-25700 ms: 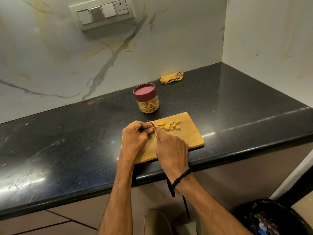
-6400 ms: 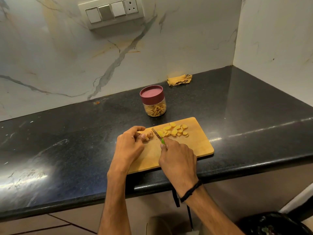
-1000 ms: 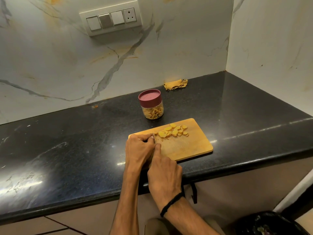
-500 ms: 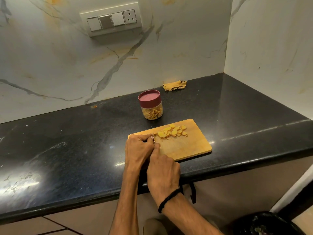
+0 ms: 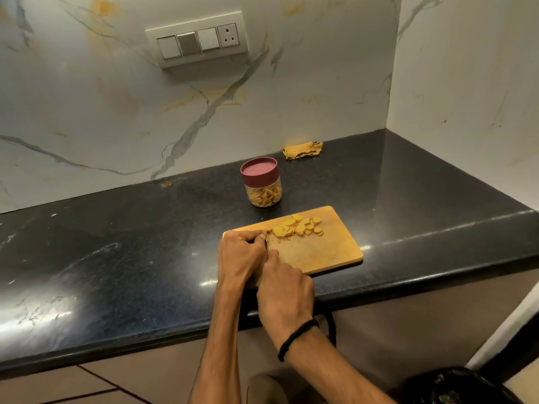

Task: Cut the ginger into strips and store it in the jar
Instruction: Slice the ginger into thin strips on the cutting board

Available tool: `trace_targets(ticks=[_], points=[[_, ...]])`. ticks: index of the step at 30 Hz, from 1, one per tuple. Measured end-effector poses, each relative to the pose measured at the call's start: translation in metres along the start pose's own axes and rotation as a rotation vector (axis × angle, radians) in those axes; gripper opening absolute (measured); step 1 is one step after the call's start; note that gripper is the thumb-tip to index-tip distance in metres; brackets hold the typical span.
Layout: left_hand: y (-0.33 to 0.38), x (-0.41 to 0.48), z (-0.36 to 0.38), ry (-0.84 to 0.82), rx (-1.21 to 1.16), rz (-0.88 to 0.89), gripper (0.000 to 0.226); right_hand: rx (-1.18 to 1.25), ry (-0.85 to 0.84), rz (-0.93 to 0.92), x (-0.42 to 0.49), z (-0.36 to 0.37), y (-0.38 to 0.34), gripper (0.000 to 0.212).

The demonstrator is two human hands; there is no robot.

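Observation:
A wooden cutting board lies on the black counter near its front edge. Several yellow ginger slices are piled at the board's far side. My left hand curls over a ginger piece at the board's left end; the piece itself is hidden under the fingers. My right hand grips a small knife, its blade standing right against my left fingertips. Behind the board stands a clear jar with a maroon lid on, holding ginger strips.
A crumpled yellow cloth lies by the back wall. The black counter meets a side wall at the right. A switch panel is on the back wall. A black-lined bin sits on the floor, lower right.
Both hands have stayed together at the board's left end over the last second, the knife against the left fingers. The view has shifted slightly.

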State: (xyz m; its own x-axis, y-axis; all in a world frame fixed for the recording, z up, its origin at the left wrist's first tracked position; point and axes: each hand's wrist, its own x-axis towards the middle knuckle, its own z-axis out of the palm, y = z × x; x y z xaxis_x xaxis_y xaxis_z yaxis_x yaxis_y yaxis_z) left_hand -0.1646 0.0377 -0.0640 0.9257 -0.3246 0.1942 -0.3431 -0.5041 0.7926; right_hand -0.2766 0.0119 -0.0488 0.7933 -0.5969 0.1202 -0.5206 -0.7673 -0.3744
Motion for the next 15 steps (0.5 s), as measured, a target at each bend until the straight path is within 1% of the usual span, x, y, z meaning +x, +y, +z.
trace_targets(ticks=[2, 6, 15], points=[[0.002, 0.0, 0.0, 0.017, 0.01, 0.004, 0.014, 0.02, -0.002, -0.011, -0.007, -0.002, 0.005, 0.04], [0.004, -0.003, -0.002, 0.054, 0.053, 0.036, 0.014, 0.085, 0.026, 0.027, -0.013, -0.008, 0.016, 0.032], [0.009, -0.005, -0.004, 0.085, 0.116, 0.011, 0.019, 0.23, 0.006, -0.006, -0.01, -0.023, 0.038, 0.033]])
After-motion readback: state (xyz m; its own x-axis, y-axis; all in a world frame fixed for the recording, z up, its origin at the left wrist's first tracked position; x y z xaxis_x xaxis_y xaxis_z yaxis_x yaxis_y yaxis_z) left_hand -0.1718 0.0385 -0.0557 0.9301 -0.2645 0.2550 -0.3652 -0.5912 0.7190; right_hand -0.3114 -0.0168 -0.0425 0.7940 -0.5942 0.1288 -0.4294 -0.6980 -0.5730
